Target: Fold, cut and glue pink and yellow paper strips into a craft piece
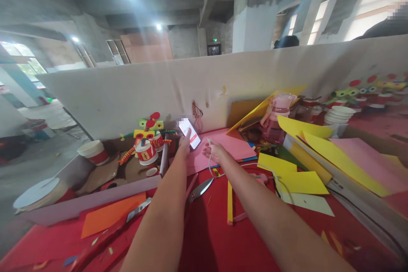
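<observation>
My left hand point(184, 143) is closed around a smartphone point(194, 139) with a lit white screen and a red button near its lower part. The thumb lies against the screen. To its right, my right hand point(215, 152) pinches the end of a white charging cable point(209, 141), a short way apart from the phone. From there the cable loops down and runs right across the table. Pink paper point(236, 146) lies beneath both hands. Open scissors point(201, 190) rest on the red tabletop between my forearms.
A box point(105, 199) at left holds paper-cup figures point(146, 151) and stacked cups point(93, 152). Yellow sheets point(302, 182), a pink glue gun point(260, 178) and a pink bottle point(276, 117) are at right. A utility knife point(138, 209) lies by orange paper point(111, 214). A white partition point(143, 89) rises behind.
</observation>
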Action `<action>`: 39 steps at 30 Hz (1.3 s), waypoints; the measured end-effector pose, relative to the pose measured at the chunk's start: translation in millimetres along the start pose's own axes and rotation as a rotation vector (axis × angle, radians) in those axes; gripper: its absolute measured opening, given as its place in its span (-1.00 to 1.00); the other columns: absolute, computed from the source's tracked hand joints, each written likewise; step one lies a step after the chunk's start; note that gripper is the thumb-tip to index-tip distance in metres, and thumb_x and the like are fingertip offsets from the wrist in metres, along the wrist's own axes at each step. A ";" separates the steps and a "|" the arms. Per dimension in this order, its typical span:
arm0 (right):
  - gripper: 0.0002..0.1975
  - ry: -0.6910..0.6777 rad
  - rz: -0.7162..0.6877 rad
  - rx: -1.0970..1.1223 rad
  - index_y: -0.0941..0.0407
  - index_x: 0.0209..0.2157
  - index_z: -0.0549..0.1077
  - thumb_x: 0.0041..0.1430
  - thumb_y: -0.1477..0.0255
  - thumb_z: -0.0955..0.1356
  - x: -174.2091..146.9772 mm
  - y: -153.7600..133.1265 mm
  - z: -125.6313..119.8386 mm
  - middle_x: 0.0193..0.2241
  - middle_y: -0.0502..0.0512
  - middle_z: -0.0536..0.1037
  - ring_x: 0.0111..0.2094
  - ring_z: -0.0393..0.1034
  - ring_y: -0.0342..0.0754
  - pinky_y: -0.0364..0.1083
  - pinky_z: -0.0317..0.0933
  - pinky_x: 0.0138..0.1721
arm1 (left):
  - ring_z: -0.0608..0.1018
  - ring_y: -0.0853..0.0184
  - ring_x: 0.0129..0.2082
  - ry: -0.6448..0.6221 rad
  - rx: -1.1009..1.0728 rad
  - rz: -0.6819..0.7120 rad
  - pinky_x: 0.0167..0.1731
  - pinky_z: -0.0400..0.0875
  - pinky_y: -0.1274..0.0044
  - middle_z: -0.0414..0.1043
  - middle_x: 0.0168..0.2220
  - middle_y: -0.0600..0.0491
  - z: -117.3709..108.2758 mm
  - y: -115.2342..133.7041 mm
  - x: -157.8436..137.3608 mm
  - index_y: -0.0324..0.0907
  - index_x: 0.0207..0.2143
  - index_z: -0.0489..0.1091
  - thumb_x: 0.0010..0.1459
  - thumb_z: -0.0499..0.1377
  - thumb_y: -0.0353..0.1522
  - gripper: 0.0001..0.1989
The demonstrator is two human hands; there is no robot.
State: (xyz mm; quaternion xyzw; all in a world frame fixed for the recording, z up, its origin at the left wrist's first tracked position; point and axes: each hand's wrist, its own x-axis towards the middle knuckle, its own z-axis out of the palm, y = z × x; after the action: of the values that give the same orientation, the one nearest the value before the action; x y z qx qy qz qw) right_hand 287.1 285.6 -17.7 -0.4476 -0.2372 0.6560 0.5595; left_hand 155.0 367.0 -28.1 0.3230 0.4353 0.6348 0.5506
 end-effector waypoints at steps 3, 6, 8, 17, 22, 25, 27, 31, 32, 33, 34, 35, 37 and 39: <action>-0.77 -0.069 0.013 0.002 0.18 -0.47 0.35 0.30 0.52 0.26 -7.2 -3.3 -1.6 -0.56 0.01 0.39 -0.68 0.11 -0.30 -0.31 0.01 -0.69 | 0.60 0.29 -0.47 -0.018 -0.037 -0.045 -0.36 0.50 0.47 0.54 -0.46 -0.02 8.0 -0.7 -3.4 -0.25 -0.30 0.43 -0.03 0.36 -0.15 -0.62; -0.80 -0.132 0.003 -0.001 0.21 -0.47 0.39 0.26 0.47 0.32 -17.8 -12.7 -2.0 -0.62 -0.05 0.34 -0.72 -0.11 -0.36 -0.31 -0.23 -0.74 | 0.60 0.24 -0.50 -0.110 -0.150 -0.141 -0.41 0.51 0.43 0.50 -0.50 -0.04 16.8 9.0 -9.3 -0.28 -0.30 0.41 0.01 0.27 0.00 -0.51; -0.77 -0.211 -0.037 -0.018 0.21 -0.46 0.41 0.23 0.37 0.36 -27.9 -19.6 -2.2 -0.67 -0.11 0.28 -0.73 -0.16 -0.36 -0.30 -0.27 -0.73 | 0.60 0.18 -0.48 -0.176 -0.218 -0.206 -0.42 0.53 0.35 0.50 -0.48 -0.08 21.1 21.8 -16.0 -0.27 -0.28 0.41 0.01 0.17 0.12 -0.41; -0.70 -0.320 -0.225 -0.200 0.16 -0.43 0.42 0.15 0.19 0.35 -73.2 -16.7 8.0 -0.72 -0.17 0.25 -0.76 -0.16 -0.33 -0.24 -0.33 -0.70 | 0.60 0.05 -0.29 -0.241 -0.505 -0.185 -0.30 0.54 0.16 0.47 -0.35 -0.12 37.3 78.6 -48.8 -0.18 -0.20 0.35 0.08 -0.09 0.22 -0.32; -0.68 -0.234 -0.256 -0.280 0.16 -0.45 0.42 0.16 0.18 0.34 -70.3 -13.3 15.4 -0.69 -0.14 0.28 -0.73 -0.11 -0.32 -0.23 -0.29 -0.68 | 0.59 0.04 -0.25 -0.270 -0.536 -0.193 -0.30 0.53 0.13 0.46 -0.32 -0.13 40.7 84.6 -58.2 -0.19 -0.20 0.36 0.10 -0.09 0.20 -0.33; -0.65 -0.229 -0.269 -0.296 0.15 -0.44 0.42 0.16 0.13 0.34 -66.6 -13.2 16.1 -0.69 -0.14 0.30 -0.72 -0.10 -0.31 -0.24 -0.27 -0.67 | 0.59 0.03 -0.25 -0.267 -0.493 -0.188 -0.32 0.54 0.14 0.48 -0.32 -0.14 40.3 84.0 -59.3 -0.20 -0.21 0.37 0.10 -0.09 0.20 -0.33; -0.65 -0.232 -0.268 -0.283 0.15 -0.43 0.41 0.17 0.13 0.33 -65.2 -12.6 16.5 -0.69 -0.13 0.33 -0.73 -0.11 -0.31 -0.24 -0.26 -0.67 | 0.59 0.04 -0.26 -0.269 -0.473 -0.190 -0.32 0.54 0.15 0.48 -0.32 -0.14 39.9 82.9 -58.7 -0.21 -0.21 0.37 0.11 -0.08 0.19 -0.33; -0.65 -0.215 -0.256 -0.261 0.14 -0.47 0.35 0.18 0.14 0.32 -64.3 -10.8 17.9 -0.70 -0.11 0.35 -0.74 -0.12 -0.32 -0.24 -0.28 -0.67 | 0.59 0.06 -0.27 -0.304 -0.492 -0.210 -0.29 0.54 0.16 0.48 -0.34 -0.13 39.8 79.8 -55.4 -0.22 -0.22 0.37 0.09 -0.06 0.21 -0.32; -0.65 -0.214 -0.255 -0.259 0.14 -0.48 0.34 0.18 0.14 0.32 -64.2 -10.3 18.2 -0.71 -0.11 0.35 -0.74 -0.12 -0.32 -0.24 -0.28 -0.67 | 0.59 0.06 -0.27 -0.311 -0.497 -0.218 -0.29 0.54 0.16 0.48 -0.33 -0.14 39.8 78.9 -54.1 -0.22 -0.22 0.37 0.07 -0.06 0.21 -0.31; -0.65 -0.211 -0.257 -0.254 0.14 -0.48 0.34 0.17 0.14 0.33 -63.9 -9.8 18.5 -0.71 -0.12 0.35 -0.74 -0.11 -0.32 -0.24 -0.28 -0.68 | 0.59 0.05 -0.27 -0.316 -0.501 -0.227 -0.29 0.54 0.16 0.49 -0.32 -0.15 39.8 78.2 -52.9 -0.23 -0.21 0.38 0.06 -0.06 0.22 -0.29; -0.65 -0.208 -0.258 -0.250 0.14 -0.47 0.34 0.17 0.13 0.33 -63.7 -9.4 18.7 -0.71 -0.12 0.35 -0.74 -0.11 -0.32 -0.25 -0.28 -0.68 | 0.59 0.05 -0.27 -0.323 -0.506 -0.234 -0.30 0.54 0.16 0.49 -0.32 -0.16 39.9 77.6 -51.8 -0.24 -0.21 0.38 0.05 -0.05 0.23 -0.27; -0.65 -0.204 -0.259 -0.246 0.14 -0.47 0.33 0.17 0.13 0.33 -63.3 -8.9 18.8 -0.71 -0.12 0.35 -0.74 -0.10 -0.32 -0.25 -0.27 -0.68 | 0.59 0.05 -0.27 -0.332 -0.509 -0.238 -0.30 0.54 0.16 0.49 -0.32 -0.17 40.1 77.3 -51.0 -0.25 -0.21 0.38 0.03 -0.05 0.24 -0.26; -0.65 -0.195 -0.260 -0.246 0.13 -0.46 0.33 0.16 0.13 0.33 -62.5 -8.3 18.9 -0.71 -0.12 0.35 -0.74 -0.09 -0.32 -0.26 -0.27 -0.68 | 0.59 0.05 -0.29 -0.348 -0.502 -0.235 -0.30 0.54 0.16 0.49 -0.33 -0.17 40.7 77.4 -50.6 -0.28 -0.21 0.39 0.02 -0.04 0.25 -0.23; -0.66 -0.184 -0.264 -0.253 0.13 -0.47 0.32 0.16 0.14 0.33 -62.3 -8.4 18.7 -0.71 -0.13 0.35 -0.74 -0.09 -0.32 -0.26 -0.27 -0.69 | 0.59 0.06 -0.31 -0.308 -0.470 -0.235 -0.30 0.54 0.16 0.49 -0.35 -0.17 41.2 78.3 -52.0 -0.30 -0.19 0.40 0.01 -0.02 0.25 -0.22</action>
State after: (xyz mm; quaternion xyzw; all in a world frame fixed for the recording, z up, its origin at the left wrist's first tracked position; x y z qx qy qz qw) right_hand 273.9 232.3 18.3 -0.4176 -0.4245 0.5800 0.5558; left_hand 168.5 323.0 63.6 0.2267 0.2223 0.5938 0.7393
